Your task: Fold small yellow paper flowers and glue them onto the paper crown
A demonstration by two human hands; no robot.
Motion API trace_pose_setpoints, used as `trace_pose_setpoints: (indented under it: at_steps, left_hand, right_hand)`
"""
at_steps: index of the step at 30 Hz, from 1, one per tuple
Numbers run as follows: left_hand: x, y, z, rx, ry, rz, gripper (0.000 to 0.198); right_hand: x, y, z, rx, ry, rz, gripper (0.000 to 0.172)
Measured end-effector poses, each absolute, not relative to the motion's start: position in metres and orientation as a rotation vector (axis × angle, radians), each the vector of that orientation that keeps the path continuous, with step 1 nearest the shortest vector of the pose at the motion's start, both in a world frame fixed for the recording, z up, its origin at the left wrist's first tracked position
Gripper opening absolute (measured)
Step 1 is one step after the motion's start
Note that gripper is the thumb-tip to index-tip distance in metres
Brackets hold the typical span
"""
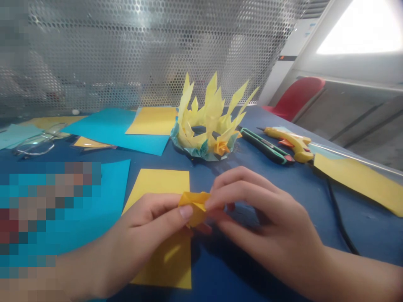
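A small folded piece of yellow-orange paper is held between both hands in the middle of the view. My left hand pinches its left side, with the thumb on top. The fingertips of my right hand are closed on its right edge. Beneath the left hand lies a yellow sheet. Beyond the hands stands a paper crown with pale yellow spikes, a crinkled light-blue base and an orange paper flower at its front.
Behind the crown rises a perforated metal panel. A green cutter, a yellow glue gun with black cable and a yellow strip lie right. Blue sheets and glasses are left; a red chair stands beyond.
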State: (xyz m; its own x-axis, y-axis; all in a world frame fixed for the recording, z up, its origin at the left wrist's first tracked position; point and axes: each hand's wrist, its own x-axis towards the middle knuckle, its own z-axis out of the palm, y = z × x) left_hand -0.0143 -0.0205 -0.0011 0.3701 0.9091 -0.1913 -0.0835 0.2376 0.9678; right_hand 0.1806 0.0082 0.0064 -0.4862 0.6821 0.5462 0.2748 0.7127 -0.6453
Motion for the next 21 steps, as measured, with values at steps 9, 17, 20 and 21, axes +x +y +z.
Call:
trace_pose_setpoints:
  at_steps: [9,17,20,21]
  left_hand:
    - [-0.0197,-0.0174,0.0009,1.19,0.998,0.729,0.043]
    - [-0.0159,-0.0175,-0.0019,1.232,1.003,0.745,0.024]
    - [-0.0149,-0.0179,-0.0022,1.216,0.977,0.747,0.02]
    - [-0.0148,-0.0181,-0.0022,1.198,0.966,0.755,0.02]
  right_hand:
    - [0.1853,0.01,0.0078,-0.638,-2.183,0.548,0.016]
    - [0.1872,0.0098,0.0078,-0.637,-2.216,0.58,0.014]
    - [0.1838,0.0084,0.0052,-0.697,-2.156,0.658,0.007]
    - [0.1825,0.0077,0.004,-0.742,-2.117,0.685,0.008]
